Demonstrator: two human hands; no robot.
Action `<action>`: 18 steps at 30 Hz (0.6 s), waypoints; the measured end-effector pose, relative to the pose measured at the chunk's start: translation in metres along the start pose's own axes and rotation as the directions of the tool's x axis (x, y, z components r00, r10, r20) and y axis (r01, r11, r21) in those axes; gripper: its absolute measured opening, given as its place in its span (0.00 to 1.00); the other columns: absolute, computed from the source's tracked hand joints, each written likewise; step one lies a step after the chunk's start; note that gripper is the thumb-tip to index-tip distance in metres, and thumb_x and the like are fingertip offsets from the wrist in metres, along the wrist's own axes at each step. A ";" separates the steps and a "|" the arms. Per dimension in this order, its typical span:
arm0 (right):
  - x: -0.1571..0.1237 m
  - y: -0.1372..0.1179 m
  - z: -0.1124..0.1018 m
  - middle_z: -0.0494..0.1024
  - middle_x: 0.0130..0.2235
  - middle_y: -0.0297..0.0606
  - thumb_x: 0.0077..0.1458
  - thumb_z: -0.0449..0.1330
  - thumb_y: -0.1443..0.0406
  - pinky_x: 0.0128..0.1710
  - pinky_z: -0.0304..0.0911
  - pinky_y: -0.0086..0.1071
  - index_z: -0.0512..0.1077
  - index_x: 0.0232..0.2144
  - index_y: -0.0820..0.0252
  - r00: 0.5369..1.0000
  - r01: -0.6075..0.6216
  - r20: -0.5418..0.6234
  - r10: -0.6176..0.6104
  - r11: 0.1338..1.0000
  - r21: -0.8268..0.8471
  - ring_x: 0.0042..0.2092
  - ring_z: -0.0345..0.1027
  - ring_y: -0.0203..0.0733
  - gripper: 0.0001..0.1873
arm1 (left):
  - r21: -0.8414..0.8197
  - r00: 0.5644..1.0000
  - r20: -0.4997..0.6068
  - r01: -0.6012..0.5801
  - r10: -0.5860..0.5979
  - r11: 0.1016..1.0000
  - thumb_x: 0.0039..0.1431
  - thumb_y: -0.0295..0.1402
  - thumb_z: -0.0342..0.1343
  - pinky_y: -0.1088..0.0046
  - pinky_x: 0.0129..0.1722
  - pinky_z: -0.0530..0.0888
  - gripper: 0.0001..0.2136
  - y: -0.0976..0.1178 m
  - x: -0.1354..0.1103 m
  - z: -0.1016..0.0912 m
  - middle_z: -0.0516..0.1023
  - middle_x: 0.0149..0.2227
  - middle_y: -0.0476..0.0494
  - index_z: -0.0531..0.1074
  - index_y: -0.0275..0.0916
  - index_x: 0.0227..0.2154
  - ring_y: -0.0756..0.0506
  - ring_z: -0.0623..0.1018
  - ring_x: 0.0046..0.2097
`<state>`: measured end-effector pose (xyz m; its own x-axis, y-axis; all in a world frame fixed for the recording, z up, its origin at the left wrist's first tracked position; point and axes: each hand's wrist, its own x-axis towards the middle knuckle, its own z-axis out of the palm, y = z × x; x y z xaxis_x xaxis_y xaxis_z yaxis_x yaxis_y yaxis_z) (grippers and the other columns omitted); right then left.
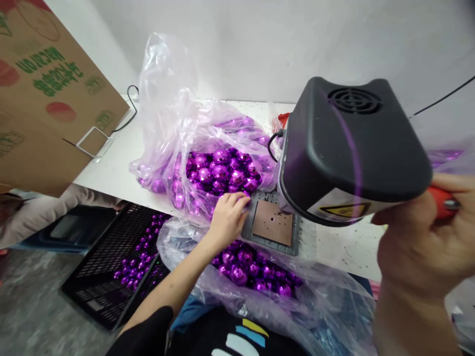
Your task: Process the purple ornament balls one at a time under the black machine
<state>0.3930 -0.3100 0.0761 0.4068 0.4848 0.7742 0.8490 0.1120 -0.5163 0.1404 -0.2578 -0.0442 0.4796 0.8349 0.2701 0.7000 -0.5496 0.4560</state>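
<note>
My left hand (230,217) is closed in a pinch between an open plastic bag (166,106) of shiny purple faceted balls (219,173) and a square metal base plate (273,222). A purple glint shows at its fingertips, but what they hold is mostly hidden. The plate carries a brown square with a small dark hole in its middle. My right hand (426,237) is wrapped round the red handle (442,202) of a black-housed machine (356,143), which stands beside the plate and has a yellow warning label.
Below the table edge, a second plastic bag (326,296) holds more purple balls (256,272) over my lap. A black crate (100,267) with purple balls stands at lower left. A cardboard box (48,99) is at upper left. Dark crumbs dot the white table (334,247).
</note>
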 end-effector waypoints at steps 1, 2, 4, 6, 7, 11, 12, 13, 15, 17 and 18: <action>0.003 0.001 0.001 0.63 0.21 0.30 0.59 0.57 0.50 0.28 0.53 0.30 0.75 0.26 0.63 1.000 0.006 0.010 -0.006 1.000 -0.002 0.23 0.56 0.28 0.22 | 0.099 1.000 0.015 0.020 -0.021 0.995 0.60 0.25 0.57 0.52 0.53 0.71 0.18 -0.009 0.013 0.005 0.74 0.54 0.36 0.71 0.40 0.53 0.35 0.73 0.54; 0.005 0.003 0.002 0.64 0.22 0.29 0.58 0.58 0.51 0.28 0.54 0.29 0.76 0.30 0.62 1.000 0.011 0.018 -0.011 1.000 0.001 0.24 0.58 0.28 0.20 | 0.170 0.998 0.045 0.028 -0.036 0.985 0.57 0.24 0.59 0.51 0.52 0.71 0.19 -0.016 0.024 0.009 0.75 0.53 0.35 0.72 0.40 0.52 0.34 0.73 0.53; 0.008 0.007 0.003 0.66 0.23 0.29 0.57 0.59 0.51 0.27 0.54 0.28 0.76 0.35 0.61 0.999 0.020 0.025 -0.020 1.000 0.016 0.24 0.60 0.28 0.18 | 0.212 0.994 0.098 0.032 -0.054 0.977 0.54 0.24 0.61 0.51 0.51 0.71 0.20 -0.027 0.036 0.015 0.75 0.51 0.35 0.73 0.39 0.51 0.33 0.74 0.52; 0.009 0.009 0.004 0.68 0.25 0.29 0.58 0.59 0.52 0.27 0.55 0.27 0.75 0.35 0.61 0.999 0.016 0.034 -0.017 0.999 0.027 0.25 0.61 0.27 0.18 | 0.083 0.994 0.083 0.057 -0.064 0.995 0.55 0.27 0.63 0.53 0.51 0.71 0.20 -0.027 0.036 0.013 0.76 0.50 0.36 0.72 0.39 0.51 0.35 0.75 0.52; 0.010 0.009 0.005 0.69 0.27 0.30 0.59 0.58 0.52 0.28 0.56 0.26 0.75 0.35 0.61 0.999 0.018 0.038 -0.019 0.999 0.030 0.25 0.61 0.26 0.17 | -0.050 0.995 0.065 0.085 -0.082 0.995 0.56 0.30 0.63 0.54 0.52 0.71 0.20 -0.024 0.032 0.011 0.76 0.50 0.37 0.71 0.39 0.53 0.36 0.75 0.51; 0.013 0.005 0.007 0.73 0.31 0.32 0.61 0.56 0.54 0.32 0.57 0.24 0.75 0.36 0.63 0.999 0.027 0.044 -0.029 0.999 0.044 0.30 0.62 0.25 0.17 | -0.680 0.966 0.190 0.259 -0.177 0.686 0.62 0.41 0.59 0.67 0.45 0.75 0.21 0.001 0.014 0.005 0.78 0.49 0.41 0.68 0.39 0.55 0.44 0.78 0.46; 0.014 0.004 0.008 0.73 0.32 0.33 0.62 0.56 0.54 0.33 0.58 0.24 0.75 0.36 0.64 0.998 0.032 0.044 -0.035 0.998 0.050 0.31 0.63 0.25 0.17 | -0.742 0.947 0.267 0.321 -0.180 0.589 0.62 0.43 0.59 0.70 0.41 0.76 0.21 0.007 0.011 0.007 0.79 0.46 0.42 0.69 0.39 0.54 0.46 0.79 0.43; 0.016 0.003 0.008 0.73 0.32 0.33 0.62 0.56 0.54 0.34 0.58 0.24 0.75 0.36 0.64 0.998 0.036 0.049 -0.038 0.998 0.053 0.32 0.63 0.25 0.18 | -0.765 0.925 0.333 0.379 -0.183 0.521 0.61 0.44 0.59 0.72 0.36 0.76 0.20 0.011 0.010 0.012 0.79 0.43 0.43 0.71 0.38 0.52 0.48 0.78 0.38; 0.018 0.002 0.009 0.73 0.32 0.33 0.63 0.55 0.54 0.34 0.58 0.24 0.74 0.36 0.64 0.997 0.044 0.066 -0.048 0.998 0.055 0.32 0.63 0.25 0.19 | -0.749 0.885 0.413 0.463 -0.213 0.473 0.59 0.46 0.60 0.75 0.28 0.73 0.21 0.015 0.010 0.024 0.79 0.39 0.45 0.73 0.37 0.48 0.52 0.74 0.28; 0.020 0.001 0.008 0.72 0.31 0.31 0.63 0.54 0.52 0.33 0.57 0.23 0.74 0.36 0.64 0.995 0.044 0.087 -0.049 0.997 0.059 0.31 0.62 0.24 0.20 | -0.726 0.873 0.419 0.488 -0.251 0.484 0.59 0.49 0.59 0.76 0.24 0.71 0.22 0.013 0.013 0.038 0.79 0.37 0.45 0.74 0.36 0.47 0.53 0.71 0.24; 0.020 0.000 0.008 0.71 0.30 0.31 0.63 0.54 0.52 0.32 0.57 0.23 0.74 0.36 0.64 0.994 0.039 0.095 -0.044 0.997 0.062 0.30 0.61 0.24 0.20 | -0.719 0.879 0.401 0.476 -0.258 0.507 0.59 0.49 0.59 0.75 0.24 0.72 0.22 0.012 0.015 0.044 0.79 0.38 0.44 0.74 0.37 0.47 0.52 0.72 0.25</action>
<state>0.3985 -0.2932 0.0890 0.3347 0.5598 0.7580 0.8416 0.1843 -0.5077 0.1791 -0.2530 -0.0720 0.4530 0.8640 -0.2198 0.2025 0.1404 0.9692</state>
